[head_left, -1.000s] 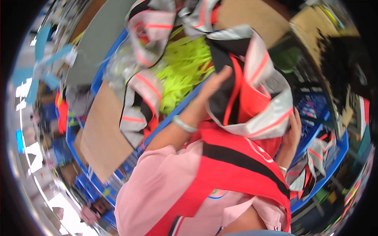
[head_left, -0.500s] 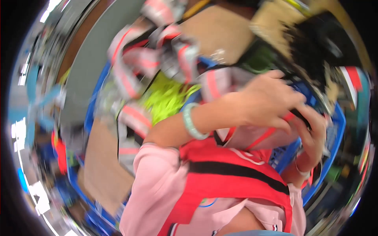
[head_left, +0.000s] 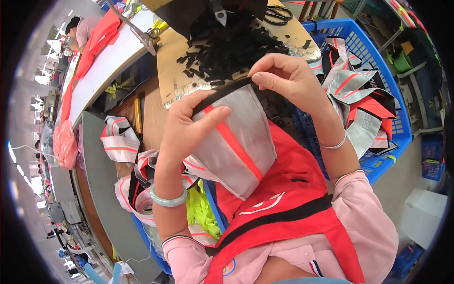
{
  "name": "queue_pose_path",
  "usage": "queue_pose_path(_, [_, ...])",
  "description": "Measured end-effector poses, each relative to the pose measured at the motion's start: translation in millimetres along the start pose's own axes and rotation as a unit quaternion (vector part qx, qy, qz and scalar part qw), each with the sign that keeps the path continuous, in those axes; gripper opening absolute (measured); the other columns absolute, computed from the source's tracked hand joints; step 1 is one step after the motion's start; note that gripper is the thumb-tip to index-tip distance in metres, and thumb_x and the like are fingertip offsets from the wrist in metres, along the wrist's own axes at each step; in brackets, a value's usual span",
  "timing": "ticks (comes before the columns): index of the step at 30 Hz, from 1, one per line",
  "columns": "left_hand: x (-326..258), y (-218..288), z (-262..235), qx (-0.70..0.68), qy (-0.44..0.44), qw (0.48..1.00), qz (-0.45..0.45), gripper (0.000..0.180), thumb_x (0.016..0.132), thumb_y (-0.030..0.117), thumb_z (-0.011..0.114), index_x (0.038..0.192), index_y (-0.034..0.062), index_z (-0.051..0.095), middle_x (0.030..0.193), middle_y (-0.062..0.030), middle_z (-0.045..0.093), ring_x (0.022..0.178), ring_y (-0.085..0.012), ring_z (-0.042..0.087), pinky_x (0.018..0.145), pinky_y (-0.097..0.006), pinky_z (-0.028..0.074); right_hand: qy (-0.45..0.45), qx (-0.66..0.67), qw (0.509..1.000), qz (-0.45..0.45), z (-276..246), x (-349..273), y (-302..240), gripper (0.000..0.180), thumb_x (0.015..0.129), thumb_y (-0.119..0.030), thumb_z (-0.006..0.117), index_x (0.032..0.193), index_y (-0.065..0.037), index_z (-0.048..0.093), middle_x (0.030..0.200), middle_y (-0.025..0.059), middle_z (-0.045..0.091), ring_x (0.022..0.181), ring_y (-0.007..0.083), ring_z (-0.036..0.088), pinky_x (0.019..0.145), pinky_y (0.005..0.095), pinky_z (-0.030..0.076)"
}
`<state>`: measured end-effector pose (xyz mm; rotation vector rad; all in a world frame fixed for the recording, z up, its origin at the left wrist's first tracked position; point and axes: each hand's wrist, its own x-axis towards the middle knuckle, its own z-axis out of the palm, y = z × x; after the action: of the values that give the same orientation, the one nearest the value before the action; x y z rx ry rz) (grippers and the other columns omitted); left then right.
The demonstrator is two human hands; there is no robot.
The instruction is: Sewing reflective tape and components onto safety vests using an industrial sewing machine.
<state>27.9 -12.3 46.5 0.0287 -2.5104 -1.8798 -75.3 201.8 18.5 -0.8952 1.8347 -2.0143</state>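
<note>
While my left hand (head_left: 189,125) and right hand (head_left: 283,78) are pinching the grey reflective panel's black fabric binding (head_left: 222,93), a loosening pinch, I reckon, is risking it slipping.

black scraps (head_left: 231,45) heaped ahead, blue basket (head_left: 378,61) (full) rightward

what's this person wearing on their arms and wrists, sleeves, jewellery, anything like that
Both hands are bare, no gloves. The left hand has a pale green bangle on its wrist; the right hand has a thin silver bracelet. Pink sleeves are pushed up the forearms, each cuff edged with dark and red stripes. No rings are clearly visible.
</note>
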Motion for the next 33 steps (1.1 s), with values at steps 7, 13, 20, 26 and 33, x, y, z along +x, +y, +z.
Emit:
queue_pose_path(7, [36,14,-18,0.024,-0.033,0.996,-0.082,0.028,0.081,0.019,0.075,0.100,0.0009,0.068,0.082,0.0017,0.064,0.074,-0.0046,0.057,0.065,-0.021,0.046,-0.009,-0.027,1.000,0.009,-12,32,8,0.015,0.087,-0.015,0.066,0.092,0.000,0.063,0.079,-0.0030,0.059,0.071,0.0028,0.053,0.064,0.0188,0.044])
queue_pose_path(13, [67,-4,-31,-0.012,-0.028,0.994,-0.108,0.033,0.084,0.029,0.071,0.102,0.0022,0.067,0.084,0.0008,0.066,0.074,-0.0062,0.059,0.067,-0.022,0.046,-0.020,0.003,0.999,0.045,-18,59,21,0.016,0.088,-0.018,0.064,0.090,-0.001,0.062,0.073,-0.0047,0.055,0.066,0.0020,0.047,0.059,0.0186,0.039])
queue_pose_path(20, [98,-23,-44,-0.101,0.001,0.979,-0.176,0.032,0.089,0.035,0.065,0.095,0.0042,0.068,0.077,0.0021,0.064,0.066,-0.0054,0.058,0.063,-0.020,0.046,-0.001,0.028,0.996,0.089,-15,82,47,0.021,0.092,-0.023,0.060,0.090,-0.003,0.060,0.071,-0.0055,0.050,0.063,0.0029,0.043,0.058,0.0189,0.034])
queue_pose_path(26, [112,-24,-43,-0.173,0.050,0.962,-0.207,0.027,0.088,0.033,0.066,0.092,0.0063,0.067,0.076,0.0006,0.065,0.063,-0.0073,0.060,0.060,-0.021,0.047,0.013,0.062,0.994,0.086,-15,93,60,0.021,0.093,-0.025,0.059,0.091,-0.004,0.060,0.071,-0.0057,0.049,0.064,0.0036,0.044,0.059,0.0192,0.035])
queue_pose_path(33, [123,-36,-49,-0.180,0.045,0.961,-0.206,0.026,0.088,0.031,0.065,0.092,0.0050,0.067,0.077,-0.0019,0.066,0.064,-0.0081,0.061,0.059,-0.022,0.047,0.037,0.072,0.993,0.083,-9,98,63,0.022,0.093,-0.025,0.060,0.089,-0.004,0.059,0.071,-0.0053,0.049,0.064,0.0042,0.045,0.059,0.0203,0.037])
